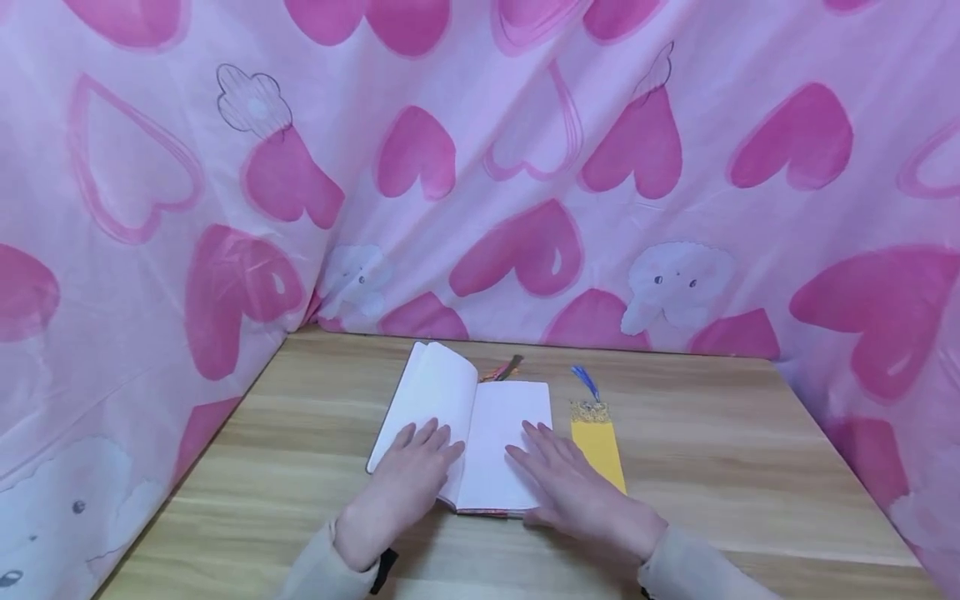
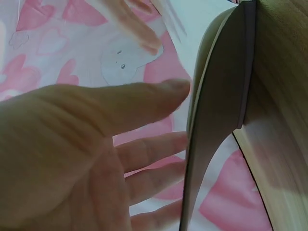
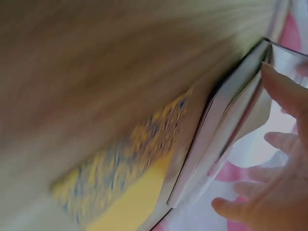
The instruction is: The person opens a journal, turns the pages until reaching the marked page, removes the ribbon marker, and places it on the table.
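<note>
An open notebook (image 1: 502,442) with blank white pages lies on the table, its left side tilted up. My left hand (image 1: 405,479) rests with fingers extended against the left page; the left wrist view shows the thumb and fingertips close to the page edges (image 2: 204,86). Over the right page lies my right hand (image 1: 577,492), fingers spread and straight, thumb near the lower edge. Right of the notebook is a yellow bookmark (image 1: 596,450) with a patterned gold top and a blue tassel (image 1: 585,381); the right hand partly covers its lower end.
Behind the notebook, a dark and reddish tassel (image 1: 510,367) sticks out; what it belongs to is hidden. The wooden table (image 1: 750,467) meets pink heart-patterned cloth (image 1: 517,250) at the back and both sides.
</note>
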The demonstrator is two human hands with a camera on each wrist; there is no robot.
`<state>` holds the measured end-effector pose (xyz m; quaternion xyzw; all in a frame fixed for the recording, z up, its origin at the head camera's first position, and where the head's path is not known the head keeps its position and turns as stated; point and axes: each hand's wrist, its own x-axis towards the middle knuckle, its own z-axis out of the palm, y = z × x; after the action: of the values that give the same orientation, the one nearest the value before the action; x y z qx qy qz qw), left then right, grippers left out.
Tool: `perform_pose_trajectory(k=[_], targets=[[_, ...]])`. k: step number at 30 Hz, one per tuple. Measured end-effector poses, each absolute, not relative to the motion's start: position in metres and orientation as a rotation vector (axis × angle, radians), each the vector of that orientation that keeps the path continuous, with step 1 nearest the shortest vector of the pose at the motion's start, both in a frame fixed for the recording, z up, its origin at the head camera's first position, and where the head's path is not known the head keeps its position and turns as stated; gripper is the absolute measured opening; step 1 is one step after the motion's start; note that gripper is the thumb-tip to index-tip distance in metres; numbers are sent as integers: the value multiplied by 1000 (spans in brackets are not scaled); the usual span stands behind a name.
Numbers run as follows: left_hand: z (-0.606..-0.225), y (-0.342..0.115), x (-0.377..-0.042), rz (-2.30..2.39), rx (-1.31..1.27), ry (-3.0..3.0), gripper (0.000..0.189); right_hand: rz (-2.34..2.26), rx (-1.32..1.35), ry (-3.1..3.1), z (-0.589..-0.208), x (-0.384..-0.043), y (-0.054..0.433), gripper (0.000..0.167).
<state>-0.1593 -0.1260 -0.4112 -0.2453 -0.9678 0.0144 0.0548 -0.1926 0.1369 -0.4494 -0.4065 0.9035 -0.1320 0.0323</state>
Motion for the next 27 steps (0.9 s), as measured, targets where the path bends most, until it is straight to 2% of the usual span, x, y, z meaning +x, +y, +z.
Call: perform_pose_trajectory(k=[11, 14, 18, 27], targets=[[-410, -129, -160, 13, -730, -2947, 38, -242, -1353, 2769, -438, -210, 138, 56], [-410, -130, -161, 12, -726, -2895, 35, -366, -1312, 2806, -438, -213, 131, 54], [-411, -133, -164, 13, -722, -2823, 33, -629, -1240, 2873, -439, -216, 115, 59], [-412, -129, -168, -196, -747, -2674, 62, -1036, -967, 3077, -437, -209, 91, 48]])
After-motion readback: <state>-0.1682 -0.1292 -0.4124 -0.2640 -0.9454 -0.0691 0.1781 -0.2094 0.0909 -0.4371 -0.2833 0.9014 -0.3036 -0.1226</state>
